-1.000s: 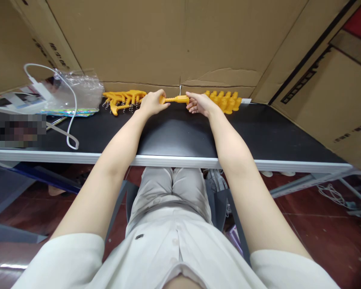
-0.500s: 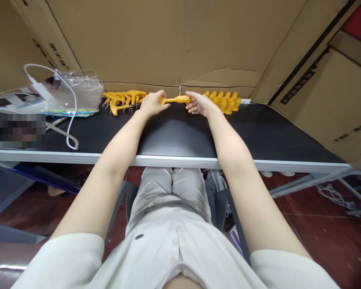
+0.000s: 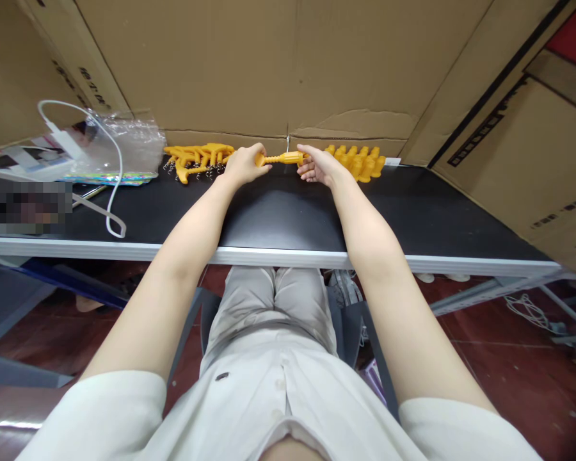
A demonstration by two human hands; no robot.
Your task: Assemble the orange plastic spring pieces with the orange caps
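Observation:
Both my hands reach to the far edge of a black table (image 3: pixel 278 218). Between them I hold one long yellow plastic part (image 3: pixel 281 157), lying level. My left hand (image 3: pixel 242 165) grips its left end. My right hand (image 3: pixel 319 165) grips its thicker right end with fingers curled. Just left of my left hand lies a pile of yellow plastic pieces with small metal springs (image 3: pixel 199 159). Behind my right hand stands a cluster of several short yellow plastic caps (image 3: pixel 360 161).
Cardboard walls (image 3: pixel 288 64) close in the back and right of the table. At the left lie a clear plastic bag (image 3: pixel 125 144), a white cable (image 3: pixel 112 192) and printed papers (image 3: pixel 24 160). My lap and red floor tiles (image 3: pixel 509 358) show below the table's front edge.

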